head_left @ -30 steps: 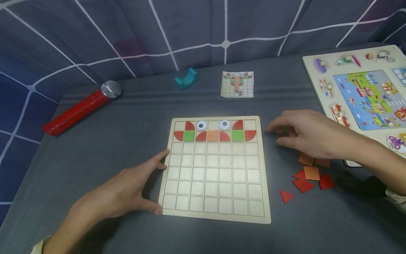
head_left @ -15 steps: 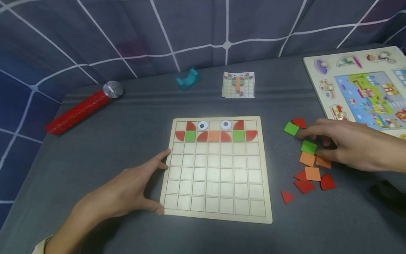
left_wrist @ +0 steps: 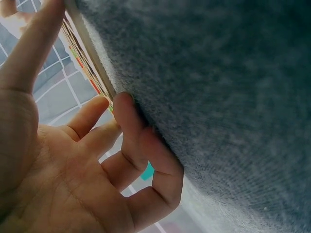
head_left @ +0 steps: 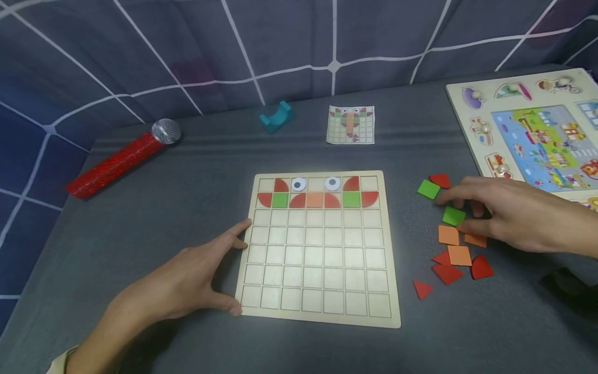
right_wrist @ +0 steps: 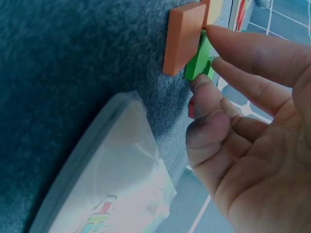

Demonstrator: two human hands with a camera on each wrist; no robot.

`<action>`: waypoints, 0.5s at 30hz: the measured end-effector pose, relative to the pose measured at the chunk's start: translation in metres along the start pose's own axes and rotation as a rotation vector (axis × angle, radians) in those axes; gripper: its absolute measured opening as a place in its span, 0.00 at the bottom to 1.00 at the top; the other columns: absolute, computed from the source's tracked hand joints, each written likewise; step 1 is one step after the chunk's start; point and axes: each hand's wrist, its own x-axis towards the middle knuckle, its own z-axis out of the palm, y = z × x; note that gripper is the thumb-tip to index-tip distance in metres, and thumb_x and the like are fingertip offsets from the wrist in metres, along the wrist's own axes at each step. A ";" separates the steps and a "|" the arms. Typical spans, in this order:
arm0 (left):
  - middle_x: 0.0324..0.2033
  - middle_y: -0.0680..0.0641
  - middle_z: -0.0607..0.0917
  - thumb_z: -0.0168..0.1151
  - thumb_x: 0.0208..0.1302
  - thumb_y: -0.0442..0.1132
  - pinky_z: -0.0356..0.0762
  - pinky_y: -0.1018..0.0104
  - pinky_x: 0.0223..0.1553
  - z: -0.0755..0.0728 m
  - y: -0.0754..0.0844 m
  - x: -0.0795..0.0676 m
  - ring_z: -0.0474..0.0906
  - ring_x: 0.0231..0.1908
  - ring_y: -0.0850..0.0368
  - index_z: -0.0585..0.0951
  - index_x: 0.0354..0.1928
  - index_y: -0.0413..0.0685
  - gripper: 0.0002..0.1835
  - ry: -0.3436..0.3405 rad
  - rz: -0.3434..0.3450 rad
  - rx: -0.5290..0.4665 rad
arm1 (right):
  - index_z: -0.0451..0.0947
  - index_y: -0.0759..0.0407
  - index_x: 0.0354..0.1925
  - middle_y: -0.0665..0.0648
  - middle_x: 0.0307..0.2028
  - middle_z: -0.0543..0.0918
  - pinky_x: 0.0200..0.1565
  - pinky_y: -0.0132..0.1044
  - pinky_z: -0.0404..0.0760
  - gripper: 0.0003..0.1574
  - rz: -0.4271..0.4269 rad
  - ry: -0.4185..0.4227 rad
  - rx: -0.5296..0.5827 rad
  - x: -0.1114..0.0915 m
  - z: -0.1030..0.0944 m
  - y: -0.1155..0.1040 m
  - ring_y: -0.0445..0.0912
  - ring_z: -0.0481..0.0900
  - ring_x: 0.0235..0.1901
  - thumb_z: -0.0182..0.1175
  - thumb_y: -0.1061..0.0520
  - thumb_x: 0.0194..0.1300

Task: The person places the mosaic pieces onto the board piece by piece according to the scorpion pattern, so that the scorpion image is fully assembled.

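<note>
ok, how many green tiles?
4: left tile and right tile on the board, second row from top; far loose tile, near loose tile by the right hand, which may hide more.

The head view looks down on the table (head_left: 201,208); wrist views skim it closely, the right sharing a green tile (head_left: 453,216).

Pale wooden grid board (head_left: 315,272) flat at center frame, colored pieces (head_left: 315,200) in its top two rows, loose green squares (head_left: 427,189), orange squares (head_left: 460,255) and red shapes (head_left: 447,274) scattered at right.
</note>
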 end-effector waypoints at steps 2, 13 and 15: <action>0.62 0.55 0.75 0.85 0.31 0.56 0.67 0.41 0.59 0.000 0.000 0.000 0.70 0.58 0.52 0.48 0.77 0.66 0.72 -0.002 -0.001 0.002 | 0.80 0.55 0.55 0.45 0.36 0.73 0.26 0.32 0.67 0.28 -0.006 0.009 -0.010 0.000 0.001 0.000 0.35 0.67 0.25 0.72 0.64 0.55; 0.62 0.55 0.75 0.85 0.31 0.55 0.67 0.41 0.58 -0.001 0.000 0.000 0.70 0.58 0.51 0.48 0.77 0.65 0.71 0.006 0.010 0.000 | 0.80 0.57 0.55 0.43 0.30 0.73 0.26 0.33 0.68 0.28 0.042 -0.003 -0.053 0.003 0.001 -0.002 0.36 0.69 0.25 0.73 0.60 0.55; 0.62 0.55 0.75 0.85 0.31 0.56 0.67 0.41 0.59 -0.001 0.000 0.000 0.70 0.59 0.51 0.48 0.77 0.66 0.71 0.006 0.013 0.000 | 0.79 0.58 0.55 0.42 0.26 0.74 0.25 0.33 0.67 0.28 0.056 0.003 -0.053 0.003 0.000 -0.003 0.36 0.69 0.24 0.73 0.59 0.56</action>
